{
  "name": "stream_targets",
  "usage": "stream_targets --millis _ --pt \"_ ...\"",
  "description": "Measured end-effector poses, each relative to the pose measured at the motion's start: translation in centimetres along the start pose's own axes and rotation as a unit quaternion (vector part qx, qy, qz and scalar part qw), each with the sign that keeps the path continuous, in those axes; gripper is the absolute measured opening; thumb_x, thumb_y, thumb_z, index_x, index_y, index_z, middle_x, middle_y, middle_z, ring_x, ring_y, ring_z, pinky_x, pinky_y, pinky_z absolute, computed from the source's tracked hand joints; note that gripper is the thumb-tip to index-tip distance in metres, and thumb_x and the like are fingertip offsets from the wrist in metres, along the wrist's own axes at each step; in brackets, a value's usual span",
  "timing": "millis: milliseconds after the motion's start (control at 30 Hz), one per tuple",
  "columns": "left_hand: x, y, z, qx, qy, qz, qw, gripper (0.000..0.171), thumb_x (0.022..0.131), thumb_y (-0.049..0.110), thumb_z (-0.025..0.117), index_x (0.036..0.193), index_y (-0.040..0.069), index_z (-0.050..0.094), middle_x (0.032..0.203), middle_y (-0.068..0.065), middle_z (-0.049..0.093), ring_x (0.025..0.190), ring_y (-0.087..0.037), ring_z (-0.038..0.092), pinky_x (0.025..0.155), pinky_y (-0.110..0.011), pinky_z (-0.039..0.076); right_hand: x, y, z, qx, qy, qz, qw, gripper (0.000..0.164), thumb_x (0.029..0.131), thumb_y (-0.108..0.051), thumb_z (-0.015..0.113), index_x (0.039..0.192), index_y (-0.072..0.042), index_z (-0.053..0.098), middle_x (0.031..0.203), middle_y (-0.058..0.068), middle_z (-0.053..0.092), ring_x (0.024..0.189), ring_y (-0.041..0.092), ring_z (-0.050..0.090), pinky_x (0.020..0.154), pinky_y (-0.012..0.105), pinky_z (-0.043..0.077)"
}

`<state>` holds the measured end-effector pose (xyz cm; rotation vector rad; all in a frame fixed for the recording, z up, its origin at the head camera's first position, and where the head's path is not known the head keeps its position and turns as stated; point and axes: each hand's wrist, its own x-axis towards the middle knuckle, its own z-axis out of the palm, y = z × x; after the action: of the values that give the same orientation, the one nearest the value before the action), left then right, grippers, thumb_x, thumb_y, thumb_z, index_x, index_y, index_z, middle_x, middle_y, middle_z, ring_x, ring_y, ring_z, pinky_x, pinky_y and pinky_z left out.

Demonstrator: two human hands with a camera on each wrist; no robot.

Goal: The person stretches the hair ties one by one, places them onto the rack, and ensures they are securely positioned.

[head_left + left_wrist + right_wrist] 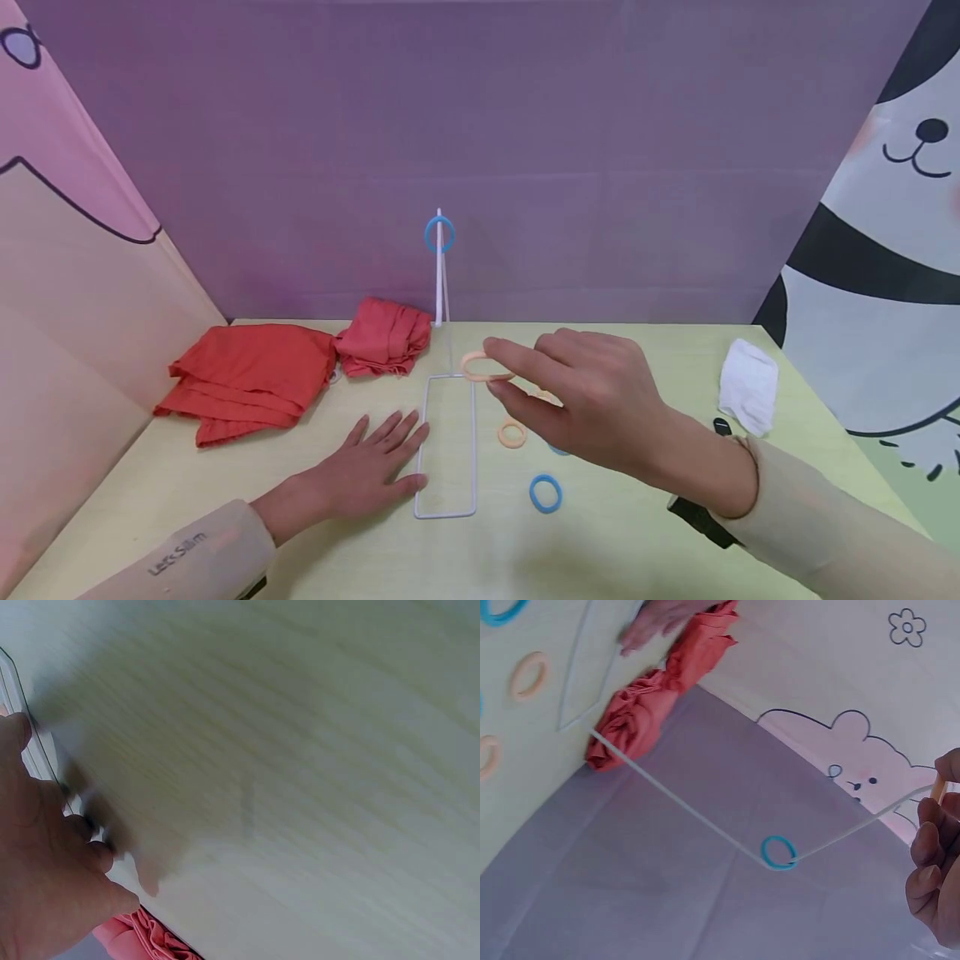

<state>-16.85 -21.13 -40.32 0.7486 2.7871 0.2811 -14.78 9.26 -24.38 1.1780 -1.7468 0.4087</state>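
Observation:
Between thumb and index finger, my right hand [592,392] pinches a peach ring [476,367] above the table. In the right wrist view, that ring [938,789] overlaps the free end of a white wire stand's arm [855,827]. A blue ring [440,235] hangs at the bend of the stand, on its upper part. My left hand [369,471] lies palm down with fingers spread, fingertips right at the stand's rectangular base [474,467]. In the left wrist view, the left fingers [15,735] show beside the white base wire.
Another peach ring [512,434] and a blue ring [545,493] lie right of the base, with more rings partly hidden behind my right hand. Two folded red cloths [251,375] sit at the back left. A white cloth [748,387] lies on the right. A purple curtain [585,167] hangs behind.

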Motion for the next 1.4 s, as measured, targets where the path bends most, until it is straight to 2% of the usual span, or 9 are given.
stream_targets --millis 233,367,533,833,1000,1233,1400 --pt "0.1 0.0 -0.1 0.0 -0.003 0.003 1.0 0.077 0.101 0.061 0.042 0.161 0.016 0.023 0.169 -0.01 0.015 0.156 -0.038 0.011 0.12 -0.069 0.003 2.4 -0.2 0.6 -0.017 0.035 -0.017 0.999 0.021 0.092 -0.026 0.07 0.109 -0.015 0.074 0.054 -0.004 0.043 0.045 0.01 0.034 0.041 0.023 0.021" --pt "0.1 0.0 -0.3 0.0 -0.012 -0.001 0.9999 0.079 0.1 0.063 0.041 0.161 0.017 0.023 0.169 -0.01 0.016 0.157 -0.037 0.011 0.12 -0.068 0.005 3.1 -0.1 1.3 -0.042 0.025 -0.017 0.999 0.023 0.089 -0.025 0.073 0.111 -0.017 0.074 0.054 -0.004 0.043 0.045 0.011 0.034 0.041 0.024 0.022" --pt "0.1 0.0 -0.2 0.001 -0.014 0.0 0.9999 0.079 0.1 0.064 0.04 0.161 0.017 0.023 0.169 -0.009 0.015 0.157 -0.036 0.011 0.121 -0.067 0.006 3.3 0.9 2.8 -0.063 0.009 -0.001 0.998 0.022 0.091 -0.027 0.072 0.111 -0.02 0.074 0.054 -0.004 0.046 0.046 0.011 0.039 0.04 0.025 0.023" --pt "0.2 -0.2 0.1 -0.005 -0.01 0.006 0.9999 0.079 0.1 0.063 0.04 0.161 0.016 0.023 0.169 -0.01 0.015 0.157 -0.037 0.011 0.122 -0.066 0.008 3.6 3.2 5.4 -0.095 0.04 0.007 0.995 0.017 0.089 -0.023 0.073 0.105 -0.02 0.074 0.053 -0.004 0.045 0.044 0.011 0.038 0.039 0.025 0.022" --pt "0.2 -0.3 0.3 -0.007 0.0 0.012 0.9999 0.078 0.101 0.061 0.042 0.161 0.014 0.024 0.169 -0.012 0.016 0.156 -0.038 0.012 0.121 -0.066 0.007 3.8 4.3 6.4 -0.107 0.045 0.012 0.993 0.017 0.091 -0.026 0.072 0.106 -0.019 0.075 0.053 -0.003 0.048 0.044 0.012 0.043 0.038 0.026 0.025" --pt "0.1 -0.1 0.0 -0.003 0.0 0.009 1.0 0.078 0.101 0.062 0.04 0.161 0.015 0.023 0.169 -0.011 0.016 0.156 -0.037 0.011 0.122 -0.066 0.007 4.1 5.6 7.6 -0.118 0.038 0.028 0.992 0.016 0.094 -0.027 0.067 0.105 -0.019 0.075 0.055 -0.003 0.053 0.045 0.014 0.049 0.038 0.027 0.031" --pt "0.0 0.0 -0.2 -0.002 -0.007 0.003 1.0 0.078 0.101 0.063 0.039 0.161 0.016 0.023 0.169 -0.009 0.015 0.157 -0.036 0.011 0.122 -0.066 0.007 4.4 6.4 8.6 -0.131 0.027 0.04 0.99 0.019 0.094 -0.027 0.068 0.109 -0.02 0.075 0.055 -0.003 0.054 0.045 0.013 0.049 0.038 0.027 0.03"
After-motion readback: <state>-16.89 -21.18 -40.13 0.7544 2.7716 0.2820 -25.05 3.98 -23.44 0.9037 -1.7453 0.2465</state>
